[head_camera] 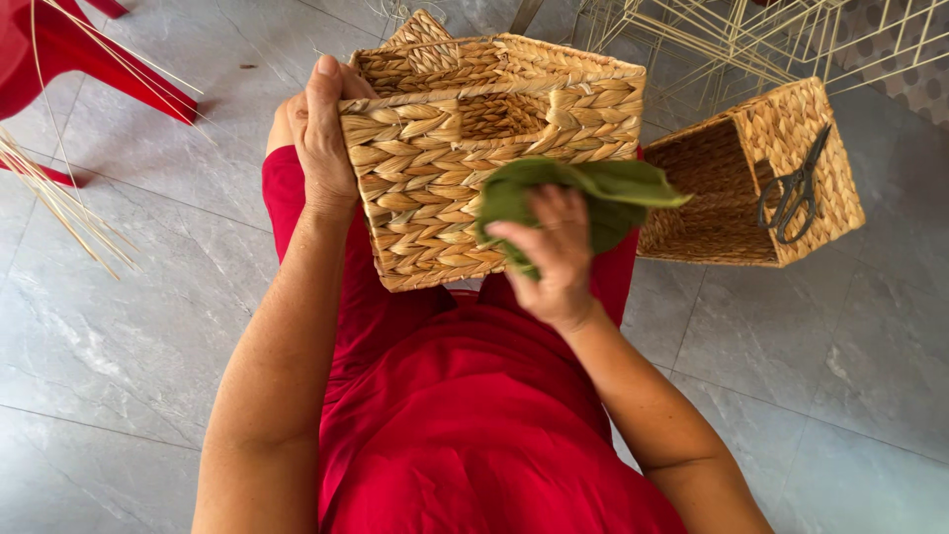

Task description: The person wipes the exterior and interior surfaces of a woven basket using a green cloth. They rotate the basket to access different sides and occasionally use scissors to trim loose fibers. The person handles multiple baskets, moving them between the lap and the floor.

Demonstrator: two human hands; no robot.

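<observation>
A seated person is steadying a stiff, seemingly light woven basket [465, 178] on the lap, left hand [321, 129] gripping its side edge, right hand [554, 252] clenching a soft green cloth [583, 193] against its face.

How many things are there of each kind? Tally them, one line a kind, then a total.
Woven baskets: 2, one on the lap, one on the floor
Green cloths: 1, in the right hand
Scissors: 1
Wire frames: cannot tell, tangled
Total counted: 4
</observation>
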